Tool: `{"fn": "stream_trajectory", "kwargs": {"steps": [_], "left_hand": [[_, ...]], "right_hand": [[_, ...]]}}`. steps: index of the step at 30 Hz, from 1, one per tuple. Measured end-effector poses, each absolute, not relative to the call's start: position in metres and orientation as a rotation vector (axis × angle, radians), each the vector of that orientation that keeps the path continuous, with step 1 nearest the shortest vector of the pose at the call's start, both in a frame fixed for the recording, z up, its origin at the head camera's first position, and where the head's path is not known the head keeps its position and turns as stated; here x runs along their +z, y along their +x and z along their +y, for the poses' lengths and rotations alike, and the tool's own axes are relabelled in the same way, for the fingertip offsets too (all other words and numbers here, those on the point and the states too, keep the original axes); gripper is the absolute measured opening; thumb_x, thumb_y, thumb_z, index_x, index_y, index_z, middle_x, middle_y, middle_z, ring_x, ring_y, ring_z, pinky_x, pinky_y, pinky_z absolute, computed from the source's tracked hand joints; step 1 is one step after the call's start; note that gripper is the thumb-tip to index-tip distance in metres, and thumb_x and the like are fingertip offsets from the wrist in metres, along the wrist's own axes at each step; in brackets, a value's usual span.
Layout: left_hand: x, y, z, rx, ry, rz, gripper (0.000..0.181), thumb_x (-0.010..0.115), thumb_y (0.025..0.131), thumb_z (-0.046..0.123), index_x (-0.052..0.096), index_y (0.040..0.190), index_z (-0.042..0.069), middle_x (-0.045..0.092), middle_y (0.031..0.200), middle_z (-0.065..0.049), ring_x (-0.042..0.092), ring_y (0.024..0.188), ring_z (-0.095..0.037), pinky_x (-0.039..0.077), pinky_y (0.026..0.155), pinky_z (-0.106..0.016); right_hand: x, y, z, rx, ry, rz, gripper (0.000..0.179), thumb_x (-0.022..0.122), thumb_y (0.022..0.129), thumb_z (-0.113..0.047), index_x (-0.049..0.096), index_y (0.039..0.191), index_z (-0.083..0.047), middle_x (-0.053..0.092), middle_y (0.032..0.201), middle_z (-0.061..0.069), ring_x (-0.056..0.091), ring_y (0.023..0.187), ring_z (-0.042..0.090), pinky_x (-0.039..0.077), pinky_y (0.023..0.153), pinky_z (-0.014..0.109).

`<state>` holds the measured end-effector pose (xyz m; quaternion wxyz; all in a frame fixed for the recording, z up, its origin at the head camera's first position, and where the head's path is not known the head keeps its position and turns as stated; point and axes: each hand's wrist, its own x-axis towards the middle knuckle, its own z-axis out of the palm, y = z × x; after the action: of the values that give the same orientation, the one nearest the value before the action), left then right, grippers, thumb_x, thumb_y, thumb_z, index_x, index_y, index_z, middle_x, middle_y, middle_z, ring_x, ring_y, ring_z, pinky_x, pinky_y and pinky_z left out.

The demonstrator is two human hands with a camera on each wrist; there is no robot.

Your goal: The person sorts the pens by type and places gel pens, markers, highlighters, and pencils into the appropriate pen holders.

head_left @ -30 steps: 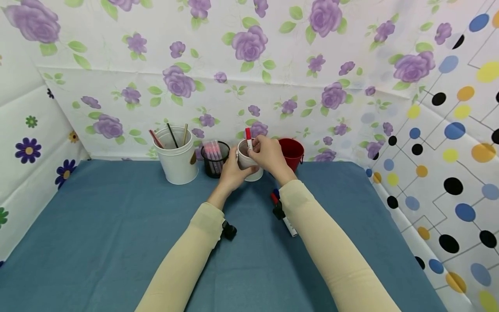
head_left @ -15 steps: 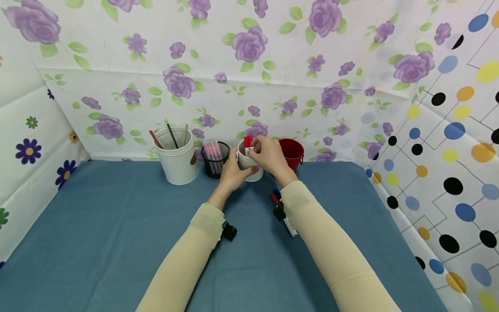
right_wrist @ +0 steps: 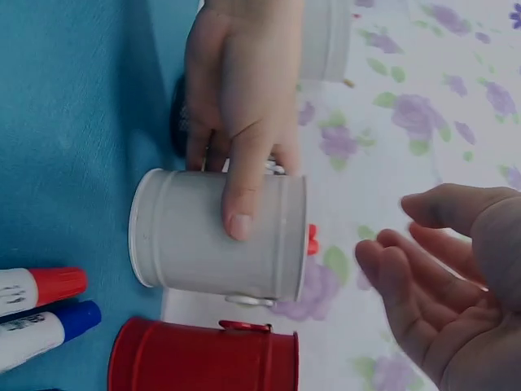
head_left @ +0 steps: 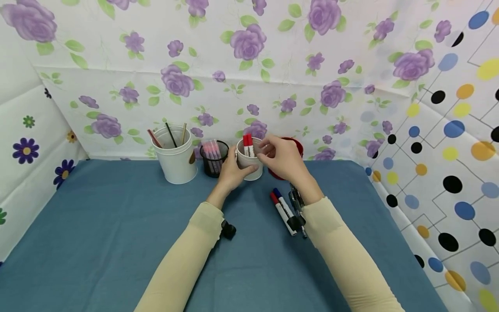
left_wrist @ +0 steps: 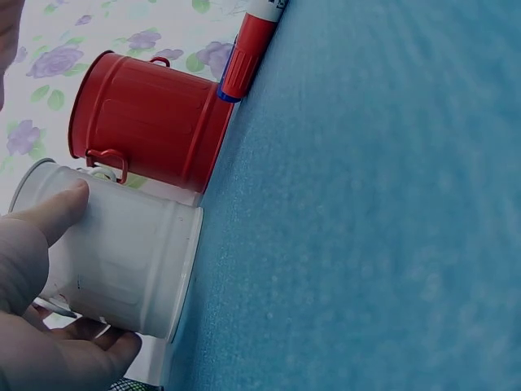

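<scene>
My left hand (head_left: 231, 174) grips a small white bucket (head_left: 255, 174) from its left side; in the left wrist view the thumb lies along its wall and the fingers curl beneath. Two red-capped markers (head_left: 248, 145) stand inside it, caps up. To the right of the rim, my right hand (head_left: 284, 158) holds nothing, its fingers loosely bent and apart from the markers, as the right wrist view confirms. Behind that hand sits a red bucket (left_wrist: 155, 122), partly covered in the head view. On the cloth lie a red-capped marker (head_left: 282, 214) and a blue-capped marker (head_left: 283, 203).
Several dark pens (head_left: 295, 201) lie beside the markers, partly under the right wrist. Left of the small bucket stand a black mesh cup (head_left: 212, 167) with pink-topped pens and a larger white bucket (head_left: 177, 169) with several thin sticks. A flowered cloth wall rises behind.
The right hand lowered a second red-capped marker into the white bucket beside the first, let it go and drew back to the right. The left hand kept its grip.
</scene>
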<state>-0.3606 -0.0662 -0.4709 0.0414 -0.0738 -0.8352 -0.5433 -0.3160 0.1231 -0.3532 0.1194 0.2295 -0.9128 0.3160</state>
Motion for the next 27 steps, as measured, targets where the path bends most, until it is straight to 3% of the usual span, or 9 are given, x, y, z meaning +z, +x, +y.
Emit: {"fn": "stream_trajectory", "kwargs": {"steps": [11,17,27], "left_hand": [[-0.472,-0.361,-0.066,-1.655,-0.239,-2.541,0.1,0.086,0.092,0.039,0.024,0.167,0.018,0.044,0.163,-0.014,0.045,0.148,-0.034,0.038,0.121,-0.056],[-0.473,-0.362,-0.067,-1.656,-0.231,-2.537,0.099,0.086,0.092,0.039,0.025,0.167,0.018,0.044,0.163,-0.014,0.045,0.148,-0.034,0.038,0.121,-0.055],[-0.472,-0.36,-0.066,-1.663,-0.23,-2.54,0.098,0.085,0.092,0.039,0.026,0.166,0.018,0.043,0.164,-0.014,0.044,0.149,-0.034,0.037,0.121,-0.057]], "right_hand": [[-0.385,-0.273,0.154,0.982,0.484,-2.785,0.023,0.08,0.097,-0.018,0.074,0.116,-0.006,0.076,0.093,0.006,0.069,0.08,0.02,0.061,0.078,0.043],[-0.407,-0.265,0.158,0.923,0.412,-2.863,0.021,0.08,0.096,-0.017,0.074,0.115,-0.008,0.075,0.091,0.006,0.069,0.079,0.019,0.061,0.075,0.042],[-0.421,-0.259,0.161,0.84,0.364,-3.01,0.026,0.081,0.095,-0.015,0.075,0.117,-0.002,0.074,0.087,0.008,0.066,0.069,0.017,0.059,0.067,0.038]]}}
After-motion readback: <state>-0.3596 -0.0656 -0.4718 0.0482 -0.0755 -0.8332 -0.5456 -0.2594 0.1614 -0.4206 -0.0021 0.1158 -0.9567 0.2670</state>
